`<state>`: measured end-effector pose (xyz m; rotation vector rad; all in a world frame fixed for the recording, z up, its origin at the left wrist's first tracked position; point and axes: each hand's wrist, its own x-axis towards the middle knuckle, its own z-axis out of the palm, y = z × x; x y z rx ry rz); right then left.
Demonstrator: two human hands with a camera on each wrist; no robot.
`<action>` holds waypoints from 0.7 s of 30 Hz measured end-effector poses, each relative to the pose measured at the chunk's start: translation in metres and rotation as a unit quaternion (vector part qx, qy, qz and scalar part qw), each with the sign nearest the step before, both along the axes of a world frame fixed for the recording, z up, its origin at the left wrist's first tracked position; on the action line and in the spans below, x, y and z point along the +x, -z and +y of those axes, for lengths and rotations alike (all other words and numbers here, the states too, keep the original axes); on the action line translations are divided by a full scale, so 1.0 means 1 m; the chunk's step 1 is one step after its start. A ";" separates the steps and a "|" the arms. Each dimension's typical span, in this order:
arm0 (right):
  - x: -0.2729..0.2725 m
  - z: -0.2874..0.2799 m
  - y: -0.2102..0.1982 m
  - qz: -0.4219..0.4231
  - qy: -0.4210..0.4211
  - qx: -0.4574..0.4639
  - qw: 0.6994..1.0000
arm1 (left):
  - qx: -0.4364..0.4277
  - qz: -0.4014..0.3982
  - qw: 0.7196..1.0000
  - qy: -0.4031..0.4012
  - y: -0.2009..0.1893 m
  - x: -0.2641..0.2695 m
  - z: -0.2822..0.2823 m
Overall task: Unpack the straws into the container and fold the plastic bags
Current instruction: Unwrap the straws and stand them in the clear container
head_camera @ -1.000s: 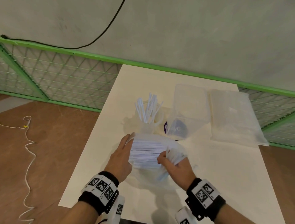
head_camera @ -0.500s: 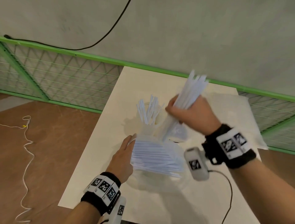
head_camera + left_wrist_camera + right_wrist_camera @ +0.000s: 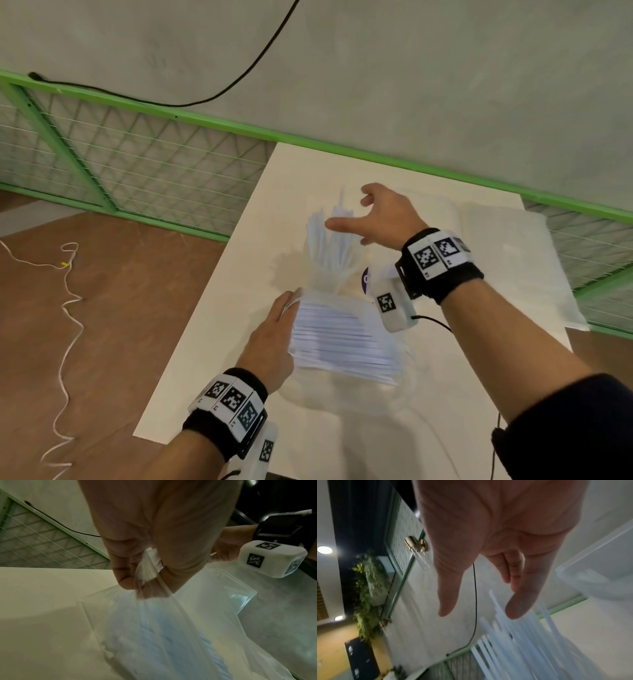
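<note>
White table (image 3: 239, 308), frame centre: left hand (image 3: 270, 342) pinches the straw bag (image 3: 342, 342); right hand (image 3: 380, 219), fingers spread and empty, could topple the crowded container (image 3: 329, 274).

Both wrists wear black bands (image 3: 442, 270) with white checkered tags; dark sleeve (image 3: 575, 431).

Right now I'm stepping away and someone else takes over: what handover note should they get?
Left hand: pinches the rim of the open straw bag, on the table.
Right hand: open, empty, above the container.
Done: one batch of straws stands upright in the container.
Left: most straws lie in the bag. Move them over, then fold that bag and the other bags at the far right.
</note>
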<state>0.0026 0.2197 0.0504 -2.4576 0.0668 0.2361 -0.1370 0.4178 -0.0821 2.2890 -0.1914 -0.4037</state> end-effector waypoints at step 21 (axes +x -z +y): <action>-0.152 0.022 0.166 0.032 -0.282 -0.261 0.923 | 0.007 0.018 1.000 0.013 0.005 0.000 -0.012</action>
